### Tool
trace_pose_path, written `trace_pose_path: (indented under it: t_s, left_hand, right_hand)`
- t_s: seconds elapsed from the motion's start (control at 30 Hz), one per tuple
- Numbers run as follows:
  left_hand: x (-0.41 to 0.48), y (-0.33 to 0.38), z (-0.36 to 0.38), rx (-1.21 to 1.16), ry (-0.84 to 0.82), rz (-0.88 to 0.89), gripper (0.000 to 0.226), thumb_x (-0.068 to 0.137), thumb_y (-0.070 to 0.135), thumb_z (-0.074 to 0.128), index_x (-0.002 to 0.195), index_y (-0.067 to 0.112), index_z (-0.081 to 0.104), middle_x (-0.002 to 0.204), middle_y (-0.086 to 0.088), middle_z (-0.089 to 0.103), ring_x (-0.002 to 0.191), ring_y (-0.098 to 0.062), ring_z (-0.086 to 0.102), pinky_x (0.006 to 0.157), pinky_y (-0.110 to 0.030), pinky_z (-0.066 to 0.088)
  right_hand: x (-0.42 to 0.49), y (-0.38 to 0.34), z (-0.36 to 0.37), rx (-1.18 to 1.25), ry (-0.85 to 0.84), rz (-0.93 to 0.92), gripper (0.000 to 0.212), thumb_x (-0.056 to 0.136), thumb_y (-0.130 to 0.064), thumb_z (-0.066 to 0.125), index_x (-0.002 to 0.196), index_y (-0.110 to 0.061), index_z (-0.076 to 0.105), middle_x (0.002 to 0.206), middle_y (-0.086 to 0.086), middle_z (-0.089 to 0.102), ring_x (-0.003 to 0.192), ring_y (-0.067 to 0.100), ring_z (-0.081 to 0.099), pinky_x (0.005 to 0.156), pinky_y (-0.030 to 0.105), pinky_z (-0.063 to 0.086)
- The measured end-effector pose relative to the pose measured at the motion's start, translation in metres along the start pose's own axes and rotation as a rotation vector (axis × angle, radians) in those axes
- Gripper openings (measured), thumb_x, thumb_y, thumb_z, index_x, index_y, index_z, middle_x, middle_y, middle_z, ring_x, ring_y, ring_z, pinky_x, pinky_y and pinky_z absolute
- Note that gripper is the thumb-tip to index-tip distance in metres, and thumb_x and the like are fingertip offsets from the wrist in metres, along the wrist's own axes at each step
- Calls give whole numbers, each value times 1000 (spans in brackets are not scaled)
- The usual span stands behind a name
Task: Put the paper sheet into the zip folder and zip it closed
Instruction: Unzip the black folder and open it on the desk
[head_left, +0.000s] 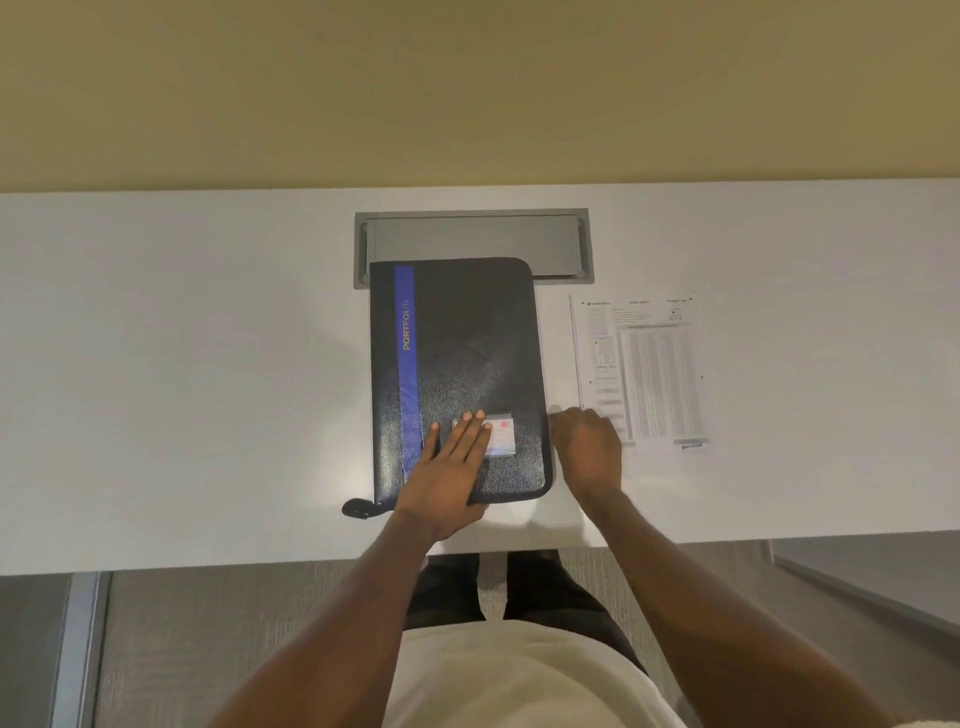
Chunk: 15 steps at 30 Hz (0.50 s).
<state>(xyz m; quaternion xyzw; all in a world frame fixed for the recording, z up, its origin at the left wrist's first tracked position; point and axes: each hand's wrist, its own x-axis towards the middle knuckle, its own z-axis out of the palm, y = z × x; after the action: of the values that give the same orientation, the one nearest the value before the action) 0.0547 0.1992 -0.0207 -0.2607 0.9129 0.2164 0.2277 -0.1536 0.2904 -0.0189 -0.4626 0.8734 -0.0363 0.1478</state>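
White bench (208, 364) under a yellowish wall carries the closed black folder (467, 353), long axis running away from the person. Left hand (449, 467) lies flat and open on its near end, holding nothing. Right hand (587, 447), curled, touches the folder's right edge; whether it pinches anything I cannot tell. Paper sheet (644, 374) lies just right of it.

Soft overhead light, glare patch on the dark folder (467, 364), faint hand shadows, wide-angle bowing, slight blur
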Motion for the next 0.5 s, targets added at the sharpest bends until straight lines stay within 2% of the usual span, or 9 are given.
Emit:
trace_pose_path:
  t_s: [0.1, 0.2, 0.3, 0.5]
  left_hand:
    - [0, 0, -1, -8, 6, -1, 109, 91, 55, 61, 163, 14, -11, 172, -4, -16, 158, -22, -17, 129, -52, -1]
    - [0, -2, -2, -6, 11, 8, 110, 90, 57, 61, 163, 13, -9, 173, -5, -13, 159, -22, -14, 129, -52, 1]
    - [-1, -4, -2, -5, 12, 18, 112, 90, 59, 61, 163, 12, -9, 173, -5, -11, 159, -22, -11, 129, -52, 1]
    - [1, -5, -3, 0, -23, 18, 111, 92, 62, 58, 163, 13, -12, 173, -5, -12, 159, -23, -12, 129, -52, 1]
  right_hand:
    - [-36, 5, 11, 49, -4, 36, 19, 94, -13, 61, 78, -23, 62, 71, -6, 63, 65, 18, 54, 60, 29, 33]
    - [-68, 10, 19, 98, -15, 60, 12, 96, -15, 63, 93, -24, 70, 81, -7, 69, 72, 15, 59, 65, 30, 48]
    - [-90, 11, 27, 127, -17, 66, 19, 89, -11, 73, 106, -19, 76, 93, -4, 76, 83, 18, 70, 76, 34, 59]
    - [-121, -11, 33, 107, -29, -46, 25, 75, -9, 87, 98, -15, 79, 90, 0, 78, 78, 20, 73, 71, 35, 59]
